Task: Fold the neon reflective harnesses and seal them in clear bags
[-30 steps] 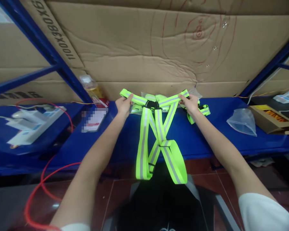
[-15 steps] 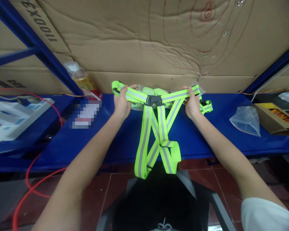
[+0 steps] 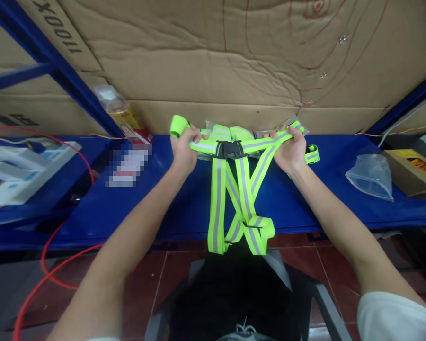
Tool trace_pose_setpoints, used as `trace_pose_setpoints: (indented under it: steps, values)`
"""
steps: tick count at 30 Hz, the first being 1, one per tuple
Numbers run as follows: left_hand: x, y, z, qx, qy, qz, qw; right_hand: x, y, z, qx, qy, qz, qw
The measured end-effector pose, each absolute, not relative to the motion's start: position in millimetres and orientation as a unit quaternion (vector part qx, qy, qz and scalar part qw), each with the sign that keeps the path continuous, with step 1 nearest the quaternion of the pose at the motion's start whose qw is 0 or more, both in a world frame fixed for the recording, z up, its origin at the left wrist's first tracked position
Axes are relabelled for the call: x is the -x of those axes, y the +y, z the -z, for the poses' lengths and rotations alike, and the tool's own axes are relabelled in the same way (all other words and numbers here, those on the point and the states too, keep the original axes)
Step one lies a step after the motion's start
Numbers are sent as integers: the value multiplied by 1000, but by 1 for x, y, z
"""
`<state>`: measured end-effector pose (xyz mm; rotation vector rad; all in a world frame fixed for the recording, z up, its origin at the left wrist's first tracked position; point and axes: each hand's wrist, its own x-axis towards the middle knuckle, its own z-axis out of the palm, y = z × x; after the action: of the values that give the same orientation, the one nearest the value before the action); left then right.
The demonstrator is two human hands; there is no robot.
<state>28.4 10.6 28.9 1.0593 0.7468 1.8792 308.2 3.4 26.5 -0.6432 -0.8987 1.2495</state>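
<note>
A neon-yellow reflective harness (image 3: pixel 217 203) with grey stripes is stretched between my hands over the front of the blue shelf. My left hand (image 3: pixel 185 150) is closed on the left part of its waist strap, and a loop of strap sticks up past the fingers. Around the right part of the strap my right hand (image 3: pixel 291 148) is closed. The black buckle (image 3: pixel 229 149) is fastened midway between the hands. Below it, the shoulder straps hang down and cross, reaching past the shelf's front edge. Behind the strap lie more neon straps in clear plastic packing (image 3: pixel 239 133).
On the blue shelf (image 3: pixel 326 189) to the right are a clear zip bag (image 3: pixel 371 176) and an open cardboard box (image 3: pixel 412 173). A bottle (image 3: pixel 119 111) stands at the back left. White power strips (image 3: pixel 31 173) and a red hose (image 3: pixel 44 265) are on the left. Cardboard (image 3: pixel 184 57) covers the back.
Both hands have shifted their grip on the waist strap, the right one turning further over it. The hanging straps have swung slightly right, and the camera view has moved a little.
</note>
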Motion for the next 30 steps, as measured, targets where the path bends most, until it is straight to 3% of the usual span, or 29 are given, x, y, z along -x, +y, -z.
trace_pose_setpoints:
  steps: [6, 13, 18, 25, 30]
  values:
    - [-22, 16, -11, -603, 320, -669, 294, -303, -7, -32, 271, -456, -526, 665]
    - [-27, 8, -8, -635, 266, -589, 423, -300, -24, -36, 302, -465, -560, 615]
    - [-36, -6, -13, -717, 268, -555, 326, -291, -19, -21, 306, -474, -591, 576]
    - [-46, -20, 1, -854, 302, -369, 208, -281, -18, -12, 383, -538, -568, 491]
    - [-46, -16, 14, -880, 254, -332, 226, -282, -26, -18, 352, -562, -556, 501]
